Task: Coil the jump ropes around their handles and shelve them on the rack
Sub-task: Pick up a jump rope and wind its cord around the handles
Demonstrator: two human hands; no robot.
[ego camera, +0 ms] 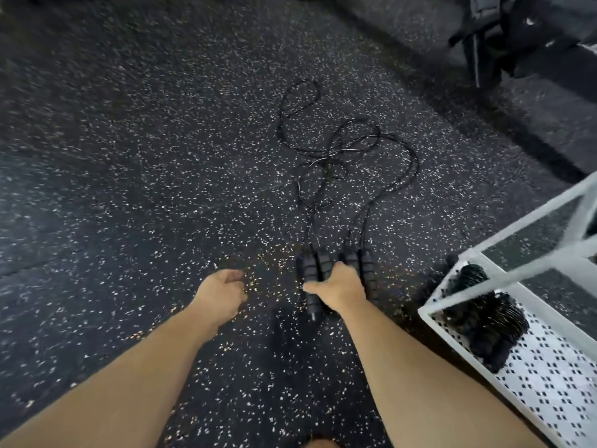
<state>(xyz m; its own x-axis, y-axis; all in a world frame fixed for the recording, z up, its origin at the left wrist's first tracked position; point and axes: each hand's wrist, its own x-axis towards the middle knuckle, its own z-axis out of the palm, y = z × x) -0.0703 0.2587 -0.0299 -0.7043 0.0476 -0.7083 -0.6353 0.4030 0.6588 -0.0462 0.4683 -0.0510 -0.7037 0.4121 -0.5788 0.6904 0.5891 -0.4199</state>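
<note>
The right hand [339, 287] is reaching down on an extended arm, its fingers curling over black jump-rope handles [323, 261] lying side by side on the speckled floor [129, 189]; blur is hiding how many it is gripping. The left hand [223, 291] is hovering just beside them, fingers loosely curled and holding nothing. The cords [342, 150] are trailing forward in tangled loops, and coiled ropes [484, 315] are resting on the white perforated rack [549, 376].
</note>
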